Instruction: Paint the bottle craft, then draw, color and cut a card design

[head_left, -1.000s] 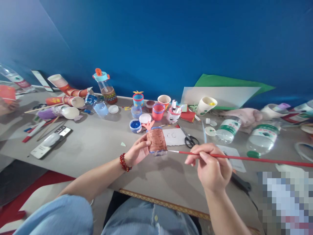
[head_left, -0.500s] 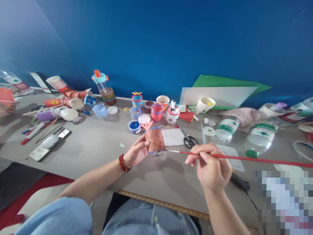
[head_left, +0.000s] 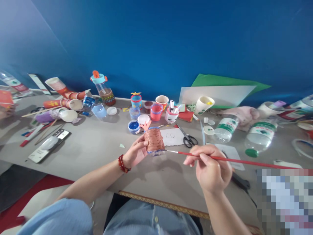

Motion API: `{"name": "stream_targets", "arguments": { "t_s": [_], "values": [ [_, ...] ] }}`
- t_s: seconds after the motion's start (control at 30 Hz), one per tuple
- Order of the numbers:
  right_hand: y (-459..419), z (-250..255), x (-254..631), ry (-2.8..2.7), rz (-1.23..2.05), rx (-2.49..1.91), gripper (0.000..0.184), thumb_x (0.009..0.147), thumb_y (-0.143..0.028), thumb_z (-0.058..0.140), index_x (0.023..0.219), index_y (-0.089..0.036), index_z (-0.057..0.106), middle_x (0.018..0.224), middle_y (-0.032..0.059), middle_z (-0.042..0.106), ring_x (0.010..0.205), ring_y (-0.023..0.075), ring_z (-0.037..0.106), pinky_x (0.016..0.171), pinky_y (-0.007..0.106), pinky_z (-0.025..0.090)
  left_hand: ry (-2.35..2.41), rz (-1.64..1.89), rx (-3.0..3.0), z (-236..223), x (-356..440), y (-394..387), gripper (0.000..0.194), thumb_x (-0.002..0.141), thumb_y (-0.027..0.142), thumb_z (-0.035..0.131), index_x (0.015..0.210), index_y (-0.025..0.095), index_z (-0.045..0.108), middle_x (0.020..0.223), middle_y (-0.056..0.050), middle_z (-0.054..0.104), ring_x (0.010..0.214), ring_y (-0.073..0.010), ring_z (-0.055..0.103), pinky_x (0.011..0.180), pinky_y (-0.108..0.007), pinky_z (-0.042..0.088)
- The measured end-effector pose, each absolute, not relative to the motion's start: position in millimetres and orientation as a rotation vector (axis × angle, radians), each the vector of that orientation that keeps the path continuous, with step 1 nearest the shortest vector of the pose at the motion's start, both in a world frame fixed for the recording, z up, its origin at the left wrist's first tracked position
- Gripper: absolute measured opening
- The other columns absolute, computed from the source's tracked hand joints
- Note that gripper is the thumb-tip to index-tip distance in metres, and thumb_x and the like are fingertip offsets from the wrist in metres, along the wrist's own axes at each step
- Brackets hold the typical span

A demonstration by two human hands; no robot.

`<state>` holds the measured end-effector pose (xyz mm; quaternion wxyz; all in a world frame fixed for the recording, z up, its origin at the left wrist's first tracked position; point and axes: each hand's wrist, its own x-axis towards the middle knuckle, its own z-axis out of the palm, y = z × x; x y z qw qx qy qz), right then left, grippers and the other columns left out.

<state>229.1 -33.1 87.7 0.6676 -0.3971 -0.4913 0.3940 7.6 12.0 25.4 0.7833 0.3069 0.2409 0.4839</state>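
Note:
My left hand (head_left: pixel 137 151) is closed around a brown-painted cup (head_left: pixel 155 139), held tilted above the table. Blue edging runs along both ends of the cup, and a pink paper crown-shaped piece (head_left: pixel 145 126) sticks up at its top. Between the fingers of my right hand (head_left: pixel 212 166) is a long red paintbrush (head_left: pixel 183 153), its tip at the cup's lower blue edge. Behind the cup stand an open pot of blue paint (head_left: pixel 134 126), a red cup (head_left: pixel 156 112) and a white face-painted cup with pens (head_left: pixel 171 115).
Scissors (head_left: pixel 190 140) lie on a white paper sheet (head_left: pixel 173 137) right of the cup. Plastic bottles (head_left: pixel 261 135) rest at the right. A phone (head_left: pixel 50 145), paper cups (head_left: pixel 64 103) and a drinking bottle (head_left: pixel 104 89) are at the left. Another person's hand (head_left: pixel 7 110) shows at the far left.
Both hands keep their grips, and the brush tip stays at the cup's lower edge. The brush's handle end has tilted slightly downward. The whole view has shifted a little.

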Motion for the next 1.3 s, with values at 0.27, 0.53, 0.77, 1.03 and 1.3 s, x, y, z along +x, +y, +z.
{"name": "stream_targets", "arguments": {
  "t_s": [0.27,0.53,0.77,1.03,1.3],
  "values": [
    [-29.1,81.2,233.7,-1.135,0.871,-0.948,0.016,0.076,-0.01,0.052,0.07,-0.017,0.064,0.052,0.0019,0.066,0.045,0.0167,0.06,0.041,0.027,0.043,0.528,1.044,0.655,21.5,6.3,12.8,0.051,0.076,0.028,0.075,0.123,0.014,0.06,0.118,-0.014,0.068,0.104,-0.0281,0.067,0.093,-0.04,0.05],
    [-30.8,83.6,231.1,-1.102,0.918,-0.93,0.016,0.077,-0.012,0.05,0.071,-0.017,0.065,0.051,0.0011,0.064,0.043,0.0173,0.06,0.041,0.028,0.043,0.544,1.049,0.663,22.7,6.5,11.7,0.05,0.076,0.032,0.074,0.121,0.013,0.061,0.116,-0.015,0.069,0.105,-0.0303,0.067,0.095,-0.044,0.049],
    [-30.0,83.7,232.9,-1.069,0.898,-0.934,0.017,0.078,-0.012,0.05,0.072,-0.018,0.064,0.051,0.001,0.065,0.043,0.0169,0.061,0.041,0.027,0.042,0.541,1.069,0.64,21.0,6.1,12.0,0.045,0.076,0.03,0.074,0.117,0.015,0.063,0.12,-0.013,0.068,0.107,-0.0276,0.065,0.097,-0.042,0.049],
    [-29.9,80.6,231.5,-1.081,0.946,-0.97,0.018,0.079,-0.01,0.049,0.072,-0.017,0.064,0.052,0.0015,0.067,0.045,0.0166,0.061,0.044,0.027,0.043,0.528,1.067,0.646,19.7,5.3,11.9,0.045,0.077,0.03,0.073,0.118,0.015,0.062,0.115,-0.013,0.069,0.104,-0.0271,0.067,0.095,-0.042,0.05],
    [-29.4,80.7,231.7,-1.065,0.924,-0.848,0.019,0.079,-0.011,0.048,0.074,-0.018,0.065,0.051,0.001,0.066,0.044,0.017,0.062,0.041,0.026,0.042,0.5,1.064,0.646,16.6,4.4,12.8,0.045,0.078,0.029,0.073,0.119,0.015,0.062,0.118,-0.013,0.068,0.107,-0.0272,0.066,0.096,-0.041,0.05]
  ]
}}
